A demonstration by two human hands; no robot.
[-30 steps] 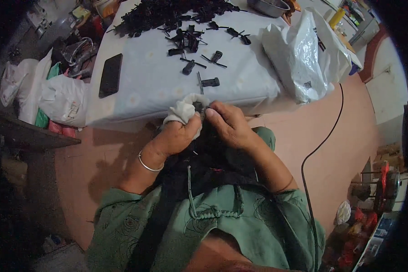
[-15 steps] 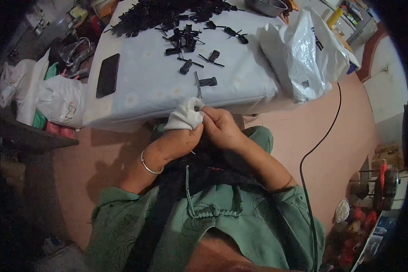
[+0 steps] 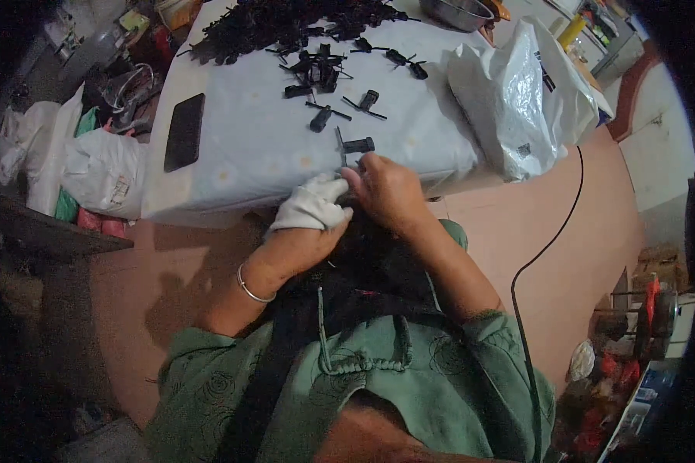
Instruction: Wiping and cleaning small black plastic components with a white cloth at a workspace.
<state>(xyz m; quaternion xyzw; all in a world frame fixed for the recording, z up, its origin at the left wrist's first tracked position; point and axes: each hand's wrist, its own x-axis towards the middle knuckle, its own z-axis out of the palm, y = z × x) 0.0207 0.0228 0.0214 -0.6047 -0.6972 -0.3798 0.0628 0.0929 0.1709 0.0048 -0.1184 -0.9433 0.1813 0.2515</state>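
Observation:
My left hand (image 3: 310, 207) wears a white glove that leaves the wrist bare, and its fingers are curled closed at the table's front edge. Close against it, my right hand (image 3: 390, 191) is bare, with thumb and fingers bent together. Whatever either hand grips is hidden by the fingers. Just beyond my right fingertips lies a black plastic part with a thin crossbar (image 3: 358, 145). Farther back are similar black parts, one (image 3: 320, 118) to the left and another (image 3: 368, 100) to the right. A small cluster (image 3: 316, 69) of them lies behind these.
A large heap of black parts (image 3: 262, 31) covers the far side of the white-covered table (image 3: 247, 147). A black phone-like slab (image 3: 184, 132) lies at left. At right stand a white plastic bag (image 3: 510, 100) and a metal bowl (image 3: 459, 12). A black cable (image 3: 548, 251) hangs beyond.
My right hand has moved slightly up and right, toward the nearest black part, and apart from the left fingertips. My gloved left hand has shifted slightly and turned.

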